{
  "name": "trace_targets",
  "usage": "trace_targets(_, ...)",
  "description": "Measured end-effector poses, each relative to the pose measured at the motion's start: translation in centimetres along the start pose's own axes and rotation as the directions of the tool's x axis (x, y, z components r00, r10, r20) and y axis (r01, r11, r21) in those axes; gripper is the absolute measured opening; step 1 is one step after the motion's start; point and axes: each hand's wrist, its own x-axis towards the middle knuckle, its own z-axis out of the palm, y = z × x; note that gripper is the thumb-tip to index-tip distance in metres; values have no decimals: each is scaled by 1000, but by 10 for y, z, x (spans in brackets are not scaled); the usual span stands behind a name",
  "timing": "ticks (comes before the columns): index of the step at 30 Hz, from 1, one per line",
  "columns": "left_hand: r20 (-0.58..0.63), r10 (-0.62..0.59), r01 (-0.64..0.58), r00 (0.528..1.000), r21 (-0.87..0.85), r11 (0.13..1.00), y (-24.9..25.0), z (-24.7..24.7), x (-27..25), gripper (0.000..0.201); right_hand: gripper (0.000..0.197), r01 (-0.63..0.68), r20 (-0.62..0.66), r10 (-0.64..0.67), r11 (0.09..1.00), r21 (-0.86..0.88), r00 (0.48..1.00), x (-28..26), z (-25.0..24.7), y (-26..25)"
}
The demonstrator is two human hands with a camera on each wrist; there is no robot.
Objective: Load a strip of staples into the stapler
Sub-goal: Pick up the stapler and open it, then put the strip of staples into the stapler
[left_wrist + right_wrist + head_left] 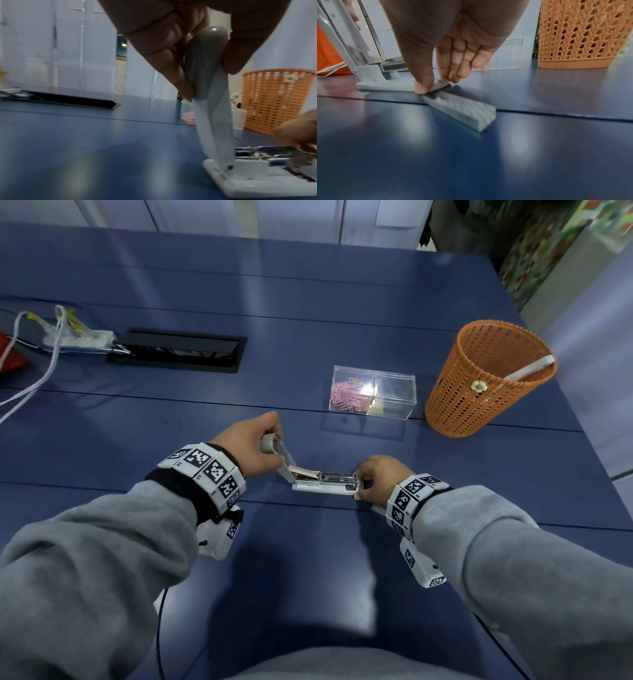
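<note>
A small white stapler (325,484) lies on the blue table (308,559), its metal magazine (337,475) exposed. My left hand (269,441) pinches the grey tip of the stapler's top cover (205,60) and holds it swung up and back over the hinge. My right hand (359,486) pinches the front end of the stapler base (385,85) between thumb and fingers, holding it down on the table. A strip of staples (464,112) lies loose on the table just under my right wrist, touching the front of the stapler.
A clear two-part box (373,397) with pink paper clips (346,398) stands behind the stapler. An orange mesh basket (486,378) stands at the right. A black cable hatch (178,349) and a power strip (78,337) with white cords lie far left.
</note>
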Motion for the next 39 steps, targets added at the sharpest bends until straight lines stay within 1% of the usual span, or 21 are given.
trace_targets(3, -27, -67, 68, 997, 27, 997, -23, -4, -3, 21, 25, 5, 4, -5, 1000, -26, 1000, 1, 0, 0)
trace_targets(6, -7, -145, 145, 989, 134, 980, -42, -4, -2, 22, 19, 1, 1, -1, 1000, -29, 1000, 2, 1, 0)
trace_targets(8, 38, -180, 166, 983, 238, 957, -50, -2, 0, 19, 18, -7, 8, 8, 999, -33, 1000, 2, 1, -1)
trace_targets(11, 128, -227, 169, 965, 356, 919, -53, 4, 4, 14, 24, -16, 11, 16, 999, -28, 1000, 2, -1, -1)
trace_targets(13, 178, -242, 159, 954, 381, 911, -52, 11, 7, 22, 28, -26, 16, 26, 999, -19, 1000, 3, -1, -1)
trace_targets(16, 229, -197, 113, 953, 335, 936, -44, 22, 12, 38, 33, -45, 11, 45, 999, 9, 999, 4, -1, 0)
trace_targets(18, 279, -137, 55, 951, 281, 958, -35, 30, 16, 47, 35, -53, 10, 53, 998, 18, 999, 5, -1, 1)
trace_targets(20, 320, -70, -13, 945, 251, 968, -24, 41, 20, 51, 34, -56, 11, 55, 998, 22, 998, 4, 0, 0)
trace_targets(24, 333, -18, -79, 943, 275, 958, -5, 56, 30, 46, 34, -46, -6, 46, 999, 22, 999, 2, 1, -1)
trace_targets(26, 340, -13, -96, 940, 301, 949, 0, 59, 35, 44, 47, -65, 13, 64, 998, 23, 998, -2, 1, 2)
trace_targets(28, 348, -19, -97, 937, 313, 945, 1, 60, 38, 44, 61, -118, 24, 117, 992, 41, 993, -9, -3, 10)
trace_targets(29, 348, -23, -94, 937, 316, 944, 0, 60, 39, 44, 62, -144, 19, 143, 988, 49, 990, -15, -6, 15)
trace_targets(31, 347, -29, -88, 937, 316, 945, -1, 61, 40, 45, 54, -175, 28, 175, 984, 16, 984, -26, -9, 26)
trace_targets(33, 339, -26, -86, 940, 312, 946, -1, 61, 40, 45, 48, -191, 89, 195, 980, -56, 977, -36, -8, 30)
trace_targets(35, 331, -23, -87, 943, 313, 946, 0, 61, 39, 45, 48, -190, 141, 204, 976, -105, 969, -42, -4, 28)
trace_targets(39, 323, -23, -78, 946, 298, 951, 1, 61, 37, 45, 39, -160, 150, 179, 979, -127, 972, -47, 5, 22)
